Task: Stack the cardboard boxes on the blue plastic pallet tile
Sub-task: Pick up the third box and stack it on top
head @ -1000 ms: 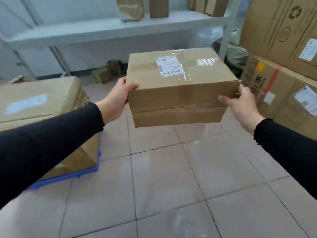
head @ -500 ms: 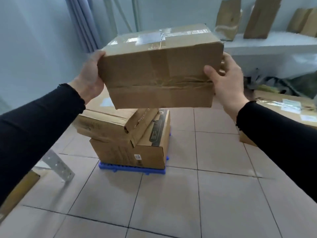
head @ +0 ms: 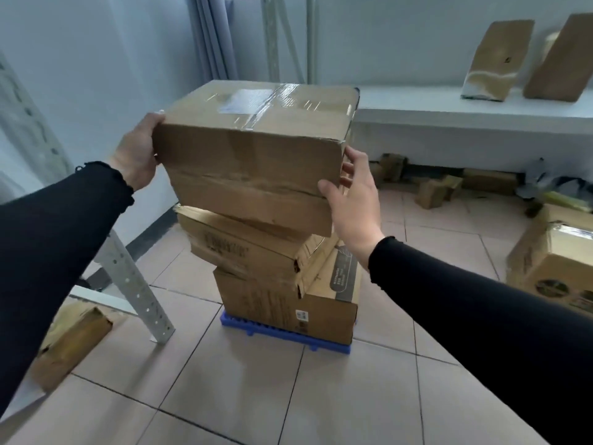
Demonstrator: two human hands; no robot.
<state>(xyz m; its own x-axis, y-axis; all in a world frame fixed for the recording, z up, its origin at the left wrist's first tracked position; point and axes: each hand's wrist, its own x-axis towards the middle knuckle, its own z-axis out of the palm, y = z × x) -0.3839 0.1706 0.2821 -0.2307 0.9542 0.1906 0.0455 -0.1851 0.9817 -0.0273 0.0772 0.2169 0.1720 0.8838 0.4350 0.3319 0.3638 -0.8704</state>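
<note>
1. The left hand [head: 136, 159] is flattened against the left end of a brown, tape-sealed cardboard box [head: 256, 149], fingers wrapped round the far edge.
2. The right hand [head: 353, 200] lies at the box's right near corner, fingers spread, thumb on the front face; whether the palm truly presses the side cannot be told.
3. Both forearms wear black long sleeves [head: 61, 236].
4. That box sits on, or just above, a flatter brown cardboard box with dark printing [head: 244, 248]; the seam between them is too tight to judge contact.
5. The flatter box lies skewed on a larger brown cardboard box with a grey printed band [head: 288, 303].
6. The larger box rests on a blue plastic pallet tile [head: 321, 343] on the beige tiled floor [head: 256, 396].
7. A perforated grey metal strut [head: 138, 293] leans left of the stack.
8. A white shelf [head: 465, 107] behind carries two leaning brown parcels [head: 497, 59].
</note>
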